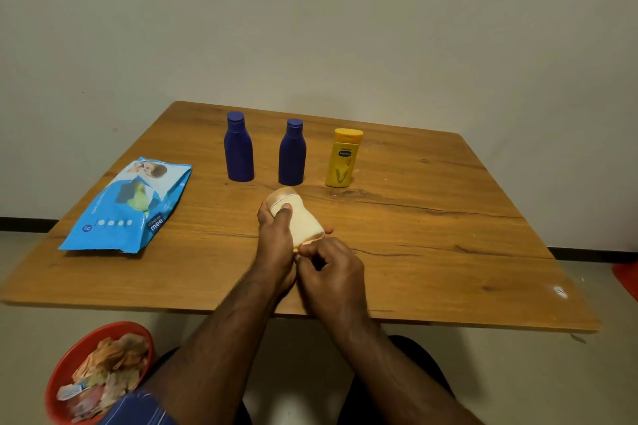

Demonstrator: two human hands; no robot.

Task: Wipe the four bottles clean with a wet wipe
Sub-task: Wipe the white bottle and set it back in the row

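Note:
My left hand (274, 235) grips a cream-coloured bottle (299, 220), tilted with its cap pointing away from me, just above the table. My right hand (333, 272) is at the bottle's base with curled fingers pinching a small white wet wipe (299, 256), mostly hidden. Behind them stand two dark blue bottles (239, 147) (292, 152) and a yellow bottle (342, 158), upright in a row.
A blue wet-wipe pack (131, 207) lies on the left of the wooden table (431, 235). A red bin (69, 366) full of used paper sits on the floor at my lower left. A wall stands behind the table.

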